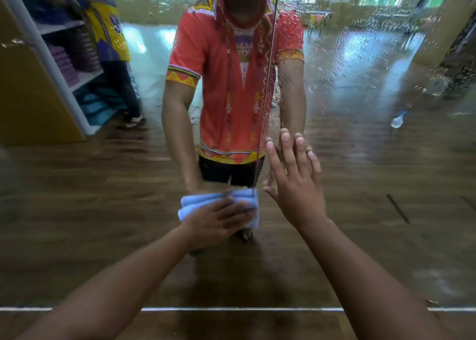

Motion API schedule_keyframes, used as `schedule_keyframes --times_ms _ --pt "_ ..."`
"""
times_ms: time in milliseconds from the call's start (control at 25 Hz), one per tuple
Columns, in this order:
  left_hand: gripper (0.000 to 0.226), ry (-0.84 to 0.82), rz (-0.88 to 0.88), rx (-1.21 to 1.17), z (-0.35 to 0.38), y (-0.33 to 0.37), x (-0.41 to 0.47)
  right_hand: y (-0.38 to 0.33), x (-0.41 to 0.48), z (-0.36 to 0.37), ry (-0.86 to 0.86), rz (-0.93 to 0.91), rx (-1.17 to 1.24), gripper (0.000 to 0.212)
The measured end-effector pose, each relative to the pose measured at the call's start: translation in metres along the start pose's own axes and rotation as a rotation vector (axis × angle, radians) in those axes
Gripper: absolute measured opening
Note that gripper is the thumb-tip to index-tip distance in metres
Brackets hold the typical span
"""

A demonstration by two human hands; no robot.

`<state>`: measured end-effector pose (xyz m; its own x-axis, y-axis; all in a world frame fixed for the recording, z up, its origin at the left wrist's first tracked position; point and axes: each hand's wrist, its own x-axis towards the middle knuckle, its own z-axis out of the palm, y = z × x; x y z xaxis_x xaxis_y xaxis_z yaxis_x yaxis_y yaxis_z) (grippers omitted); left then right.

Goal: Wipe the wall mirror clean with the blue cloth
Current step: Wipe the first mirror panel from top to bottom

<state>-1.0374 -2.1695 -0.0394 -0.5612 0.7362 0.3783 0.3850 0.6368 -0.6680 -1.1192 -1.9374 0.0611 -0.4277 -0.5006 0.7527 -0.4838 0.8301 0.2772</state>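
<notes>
Two hands are working a wall mirror [365, 164]: the left hand [221, 221] is pressing the folded blue cloth [195, 203] flat-fingered against the glass, low beside the panel seam [268, 82], while the right hand [296, 185] is bracing, fingers straight and spread, on the right panel. Droplets [360, 43] are covering that panel's upper part, suggesting much wiping is remaining; the left panel is looking clearer.

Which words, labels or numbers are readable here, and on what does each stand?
None can be read.
The reflected red shirt shows only patterns, no letters.
The reflected bottle is too small and blurred for any label.
The blue cloth is plain.
</notes>
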Motion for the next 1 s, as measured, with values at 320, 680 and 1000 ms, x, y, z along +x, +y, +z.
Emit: schedule_keyframes --times_ms 320,680,1000 --pt "0.051 -0.339 0.216 -0.026 0.025 0.05 -0.025 0.002 -0.002 -0.003 -0.028 -0.024 -0.014 0.121" --pt "0.051 0.017 -0.181 0.017 -0.061 -0.052 0.0 -0.007 -0.002 -0.011 0.029 0.027 0.06 0.105" --pt "0.06 0.347 -0.379 0.194 -0.179 -0.181 0.093 -0.004 0.053 -0.04 0.23 0.069 0.149 0.07"
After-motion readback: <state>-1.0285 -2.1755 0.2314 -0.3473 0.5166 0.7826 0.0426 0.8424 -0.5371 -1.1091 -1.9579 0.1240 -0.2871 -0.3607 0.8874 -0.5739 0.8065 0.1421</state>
